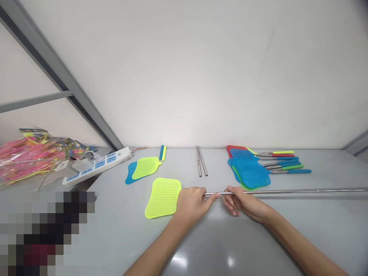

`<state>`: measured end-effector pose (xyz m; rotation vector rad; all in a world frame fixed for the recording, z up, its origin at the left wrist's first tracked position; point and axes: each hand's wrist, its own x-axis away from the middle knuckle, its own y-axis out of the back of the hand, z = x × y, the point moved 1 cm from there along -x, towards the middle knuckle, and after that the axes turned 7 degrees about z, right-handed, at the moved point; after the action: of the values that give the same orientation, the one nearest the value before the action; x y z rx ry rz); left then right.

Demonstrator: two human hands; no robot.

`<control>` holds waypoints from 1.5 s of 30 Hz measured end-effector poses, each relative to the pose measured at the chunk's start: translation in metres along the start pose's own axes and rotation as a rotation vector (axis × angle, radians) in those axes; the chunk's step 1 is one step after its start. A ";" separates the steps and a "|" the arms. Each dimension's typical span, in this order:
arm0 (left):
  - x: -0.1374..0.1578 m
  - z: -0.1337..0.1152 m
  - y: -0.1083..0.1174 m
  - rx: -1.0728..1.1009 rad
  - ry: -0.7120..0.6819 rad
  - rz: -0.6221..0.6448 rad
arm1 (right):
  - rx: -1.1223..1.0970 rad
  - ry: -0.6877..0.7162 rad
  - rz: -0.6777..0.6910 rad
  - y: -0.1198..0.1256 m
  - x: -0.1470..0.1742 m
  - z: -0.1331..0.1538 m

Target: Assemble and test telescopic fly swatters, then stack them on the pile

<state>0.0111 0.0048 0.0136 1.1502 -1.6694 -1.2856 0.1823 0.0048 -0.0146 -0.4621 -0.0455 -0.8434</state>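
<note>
A yellow-green fly swatter head (163, 197) juts out to the left of my left hand (192, 203), whose fingers wrap round the neck where the head meets the rod. The long silver telescopic rod (293, 191) runs out to the right, drawn out well past the table's right part. My right hand (241, 202) pinches this rod between thumb and fingers a short way from my left hand, its other fingers curled below. The joint between head and rod is hidden under my left hand.
Behind lie a yellow head (146, 167) over a blue head (130, 177), two handle grips (162, 153) and two metal rods (201, 161). Several swatters with coloured handles are piled at the right (253, 172). A power strip (99, 165) and bagged pink items (31, 157) sit left.
</note>
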 end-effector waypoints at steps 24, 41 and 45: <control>0.011 -0.013 -0.004 0.031 -0.102 0.003 | 0.000 0.022 0.061 -0.013 -0.004 -0.009; 0.010 -0.017 -0.007 0.070 -0.206 -0.013 | -0.022 0.060 0.039 -0.016 -0.009 -0.011; 0.007 -0.015 -0.006 0.125 -0.206 -0.034 | -0.038 0.093 -0.061 -0.016 -0.010 -0.011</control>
<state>0.0238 -0.0070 0.0119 1.1553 -1.9105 -1.3759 0.1622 -0.0018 -0.0202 -0.4587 0.0431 -0.9260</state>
